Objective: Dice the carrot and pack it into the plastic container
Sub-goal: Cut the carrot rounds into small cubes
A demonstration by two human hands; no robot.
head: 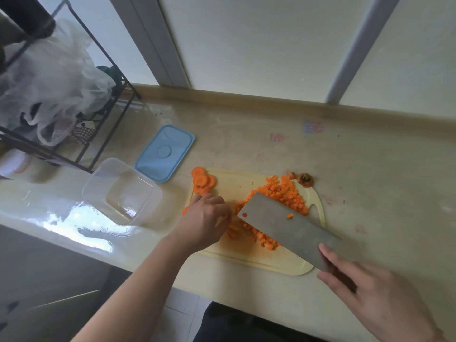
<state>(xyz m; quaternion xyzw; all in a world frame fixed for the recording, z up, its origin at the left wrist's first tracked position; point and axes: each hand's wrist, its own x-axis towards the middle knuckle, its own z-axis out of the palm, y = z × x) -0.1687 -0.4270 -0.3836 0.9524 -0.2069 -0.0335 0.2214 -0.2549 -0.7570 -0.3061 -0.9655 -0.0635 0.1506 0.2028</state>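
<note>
A pale yellow cutting board lies on the counter with a heap of diced carrot on it. A few carrot slices are stacked at its far left corner. My right hand grips the handle of a broad cleaver, whose flat blade is tilted over the dice. My left hand sits curled over carrot strips on the board's left side, fingers bent onto them. The clear plastic container stands open to the left of the board, with nothing in it.
The container's blue lid lies behind it. A carrot top rests off the board's far edge. A black wire rack with plastic bags fills the far left. The counter's front edge runs just below the board.
</note>
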